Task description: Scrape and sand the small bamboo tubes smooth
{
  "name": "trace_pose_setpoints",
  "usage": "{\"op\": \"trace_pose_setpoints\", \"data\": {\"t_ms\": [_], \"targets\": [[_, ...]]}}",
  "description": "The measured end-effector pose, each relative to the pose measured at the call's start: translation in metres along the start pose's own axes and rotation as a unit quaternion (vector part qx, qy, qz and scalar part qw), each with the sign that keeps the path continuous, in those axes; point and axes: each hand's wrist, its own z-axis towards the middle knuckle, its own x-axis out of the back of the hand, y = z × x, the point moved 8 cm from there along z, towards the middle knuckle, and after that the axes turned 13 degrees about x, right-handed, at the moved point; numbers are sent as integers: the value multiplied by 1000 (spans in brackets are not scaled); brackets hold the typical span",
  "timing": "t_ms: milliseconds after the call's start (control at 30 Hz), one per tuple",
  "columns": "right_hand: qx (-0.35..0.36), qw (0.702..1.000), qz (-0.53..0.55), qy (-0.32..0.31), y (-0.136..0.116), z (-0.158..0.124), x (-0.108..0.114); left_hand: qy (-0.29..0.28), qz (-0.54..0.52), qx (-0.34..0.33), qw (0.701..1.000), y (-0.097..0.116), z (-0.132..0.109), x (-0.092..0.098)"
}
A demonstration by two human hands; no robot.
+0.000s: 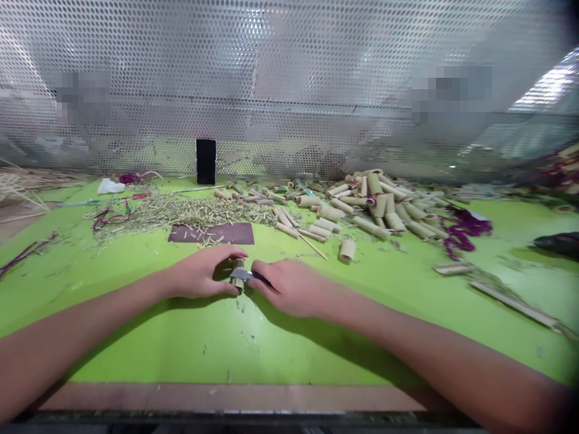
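Near the middle of the green tabletop, my left hand grips a short bamboo tube between thumb and fingers. My right hand is closed around the dark handle of a small knife. Its grey blade lies across the tube, in the gap between my two hands. Whether the blade has cut into the tube I cannot make out. Small chips lie on the green surface just below my hands. Right behind them is a dark brown rectangular sheet, partly covered by thin straw-like pieces.
A heap of thin cut stalks spreads behind the sheet. Bamboo tubes are piled at back right, beside purple string. A black phone stands upright against the perforated metal screen. Split bamboo pieces lie at right.
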Motion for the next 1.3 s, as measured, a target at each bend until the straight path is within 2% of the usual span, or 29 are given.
{"op": "trace_pose_setpoints", "data": {"t_ms": [100,267,533,1167,1300], "targets": [[-21,999,-25,4,3,1,0,7,2,1,1000,3,0,1],[-19,998,-49,17,-2,6,1,30,39,-33,998,12,-2,0],[-45,997,-46,-32,1,4,-1,44,46,-21,998,8,0,-5],[55,998,32,-27,5,-4,-5,24,67,-95,993,14,-3,-10],[46,998,41,-30,6,-4,-5,35,78,-109,990,13,-3,-6]]}}
